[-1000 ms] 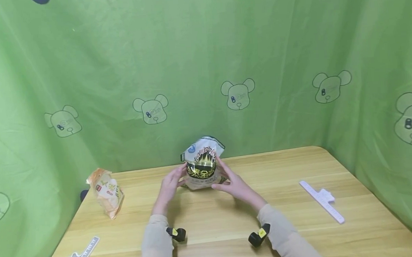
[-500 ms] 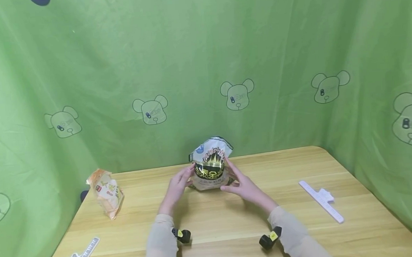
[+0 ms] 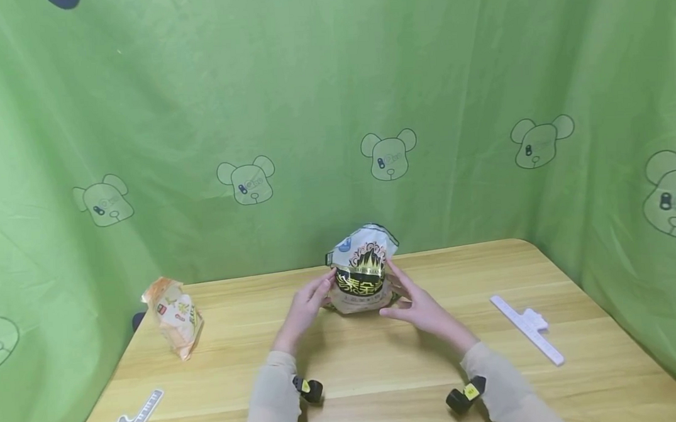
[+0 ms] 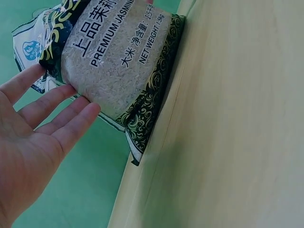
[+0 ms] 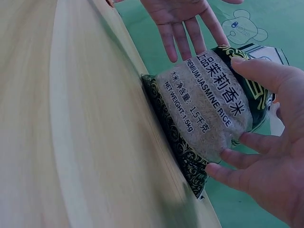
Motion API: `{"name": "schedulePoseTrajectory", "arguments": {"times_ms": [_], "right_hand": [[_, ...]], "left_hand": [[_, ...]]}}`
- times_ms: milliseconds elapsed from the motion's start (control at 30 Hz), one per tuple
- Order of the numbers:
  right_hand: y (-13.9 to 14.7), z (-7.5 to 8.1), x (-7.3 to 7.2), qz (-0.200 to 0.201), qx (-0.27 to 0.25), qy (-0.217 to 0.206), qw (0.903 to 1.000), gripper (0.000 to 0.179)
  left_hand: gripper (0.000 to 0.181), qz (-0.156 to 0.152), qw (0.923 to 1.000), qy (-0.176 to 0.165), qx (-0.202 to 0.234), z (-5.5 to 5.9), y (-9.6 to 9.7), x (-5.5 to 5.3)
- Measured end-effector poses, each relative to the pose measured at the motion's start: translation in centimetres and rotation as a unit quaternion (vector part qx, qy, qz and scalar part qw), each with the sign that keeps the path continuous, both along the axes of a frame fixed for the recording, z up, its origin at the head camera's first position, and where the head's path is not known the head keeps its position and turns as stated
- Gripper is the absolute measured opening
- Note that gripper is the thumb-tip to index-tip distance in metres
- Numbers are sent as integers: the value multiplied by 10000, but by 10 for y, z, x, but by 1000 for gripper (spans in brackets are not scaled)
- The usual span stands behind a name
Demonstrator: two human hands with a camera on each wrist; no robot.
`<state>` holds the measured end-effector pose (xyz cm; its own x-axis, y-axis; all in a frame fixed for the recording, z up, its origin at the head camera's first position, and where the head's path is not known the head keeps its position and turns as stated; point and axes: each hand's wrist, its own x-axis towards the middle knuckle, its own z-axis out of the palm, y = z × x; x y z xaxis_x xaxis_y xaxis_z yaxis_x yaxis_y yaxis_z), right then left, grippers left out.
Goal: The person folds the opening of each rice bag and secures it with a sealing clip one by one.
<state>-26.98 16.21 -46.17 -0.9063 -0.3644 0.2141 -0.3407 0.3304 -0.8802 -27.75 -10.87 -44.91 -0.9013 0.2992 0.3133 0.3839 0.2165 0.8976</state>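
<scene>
A rice bag (image 3: 364, 282) with a black-and-gold band and clear windows stands near the table's back edge, its white top folded over to one side. Its printed label reads premium jasmine rice, 1.5 kg, in the left wrist view. My left hand (image 3: 308, 303) touches the bag's left side with nearly straight fingers (image 4: 50, 107). On the other side, my right hand (image 3: 424, 305) rests its spread fingers (image 5: 247, 159) along the bag's edge, with the thumb on the front. The bag sits between both hands, its lower edge at the tabletop. Its back is hidden.
An orange-and-white food bag (image 3: 175, 315) stands at the table's left. A white bear-shaped clip (image 3: 133, 421) lies at the front left, and a pale lilac clip (image 3: 527, 328) lies at the right. A green curtain (image 3: 311, 111) surrounds the wooden table (image 3: 379, 373).
Both hands and the rice bag between them have shifted steadily to the right along the table's back. The orange bag and both clips have stayed in place.
</scene>
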Motion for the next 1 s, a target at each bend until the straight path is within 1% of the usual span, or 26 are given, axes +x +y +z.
{"name": "schedulePoseTrajectory", "arguments": {"times_ms": [167,300,333,567,733,933,1000], "right_hand": [[11,2,3,-65,43,59,10000,81],[20,1,4,-32,34,155,9999,74],[22,1,5,-36,6,143,9999,73],[37,0,12,-14,-131,0,9999,69],[46,1,17,-83,-110,-23,9999,68],[58,2,23,-134,-114,-93,9998,67],[62,2,25,-130,-140,-133,9997,67]], "left_hand": [[44,-117,9998,-19,-185,3,8,2],[44,-219,9995,-81,-194,1,14,2],[44,-233,9995,-86,-218,0,16,2],[44,-438,9983,177,-344,0,28,8],[46,-551,9974,160,-435,1,36,12],[46,-812,9963,-6,-272,1,46,16],[46,-876,9957,-34,-284,1,49,18]]}}
